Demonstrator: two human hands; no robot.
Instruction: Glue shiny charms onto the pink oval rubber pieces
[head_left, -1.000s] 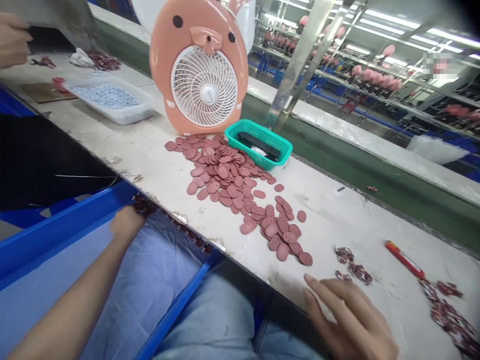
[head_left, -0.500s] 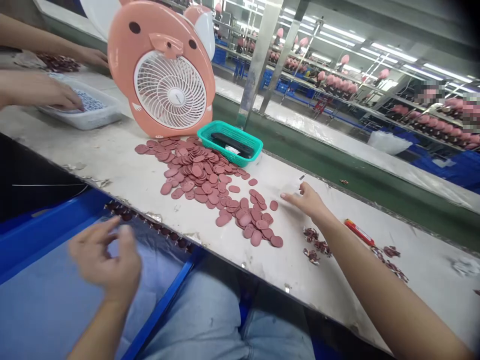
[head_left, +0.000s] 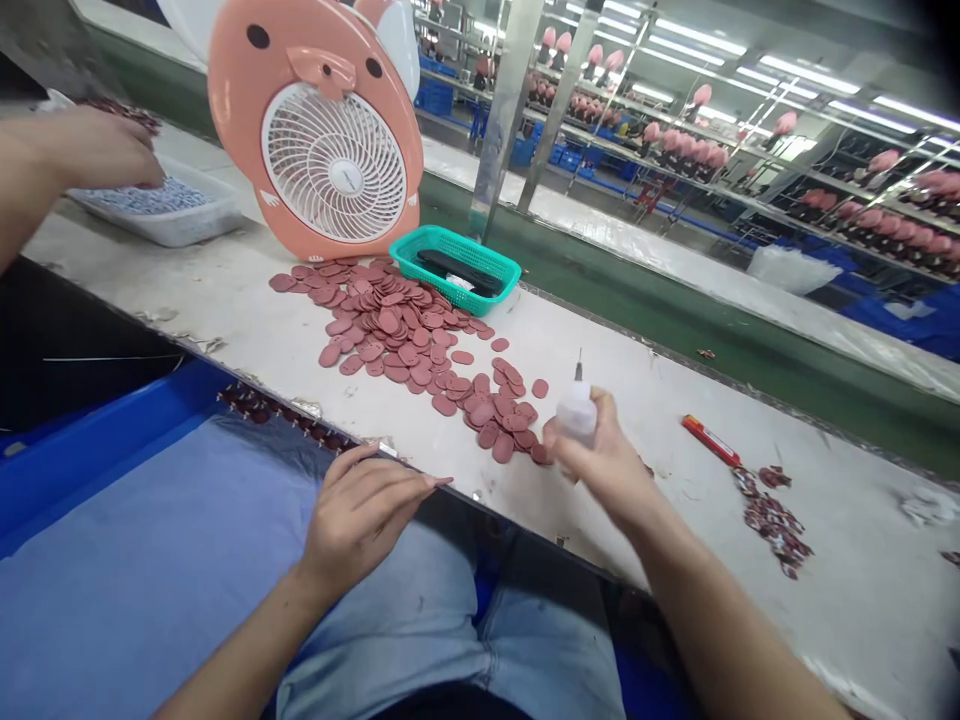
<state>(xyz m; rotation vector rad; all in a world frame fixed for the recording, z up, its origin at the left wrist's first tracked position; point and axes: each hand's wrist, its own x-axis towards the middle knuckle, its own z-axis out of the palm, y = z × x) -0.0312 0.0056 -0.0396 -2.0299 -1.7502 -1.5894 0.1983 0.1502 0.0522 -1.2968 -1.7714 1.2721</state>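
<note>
My right hand (head_left: 604, 450) grips a small translucent white needle-tip bottle (head_left: 577, 408), its thin tip pointing up above the worktable. At the table's front edge, my left hand (head_left: 367, 510) pinches a flat reddish-brown oval piece (head_left: 444, 482) seen nearly edge-on between thumb and fingers. Many more such oval pieces (head_left: 397, 330) lie in a loose heap on the white tabletop, stretching from the fan's foot to just left of the bottle. To the right of my right forearm is a small cluster of dark brown-and-white parts (head_left: 776, 525).
A pig-shaped fan (head_left: 322, 130) stands behind the heap, beside a green basket (head_left: 455, 268) holding a black object. A red-and-yellow pen-like tool (head_left: 711, 440) lies at right. Another person's hand (head_left: 105, 150) is over a white tray (head_left: 187, 228). A blue bin (head_left: 150, 560) sits below left.
My right hand has taken up the bottle and moved nearer the heap's right end. My left hand has come right and up to the table edge, now with an oval piece showing in its fingers.
</note>
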